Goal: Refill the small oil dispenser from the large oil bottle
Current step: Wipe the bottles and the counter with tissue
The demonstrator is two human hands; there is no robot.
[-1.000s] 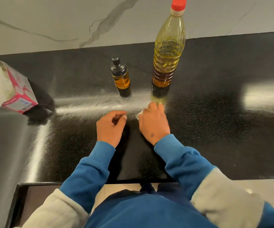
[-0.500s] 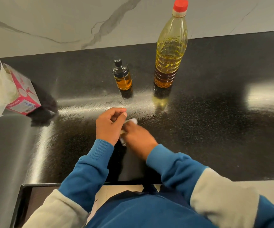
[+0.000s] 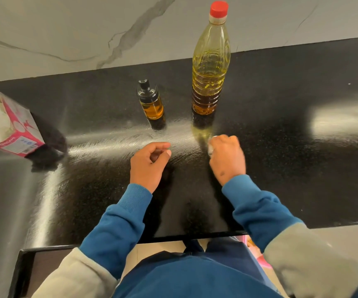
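A small glass oil dispenser (image 3: 151,103) with a black cap stands upright on the black counter (image 3: 281,158), partly filled with amber oil. To its right stands the tall plastic oil bottle (image 3: 210,67) with a red cap, closed and upright. My right hand (image 3: 226,157) presses a small wad of white tissue (image 3: 210,147) against the counter just in front of the big bottle. My left hand (image 3: 149,163) rests on the counter in front of the dispenser, fingers loosely curled, holding nothing.
A pink tissue box (image 3: 16,130) with white tissue sticking out lies at the far left of the counter. A marble wall (image 3: 87,33) backs the counter. The counter's front edge (image 3: 184,238) runs just before my body.
My right hand with the tissue slid from beside my left hand out to the right and forward, toward the base of the big bottle. The left hand stayed put.
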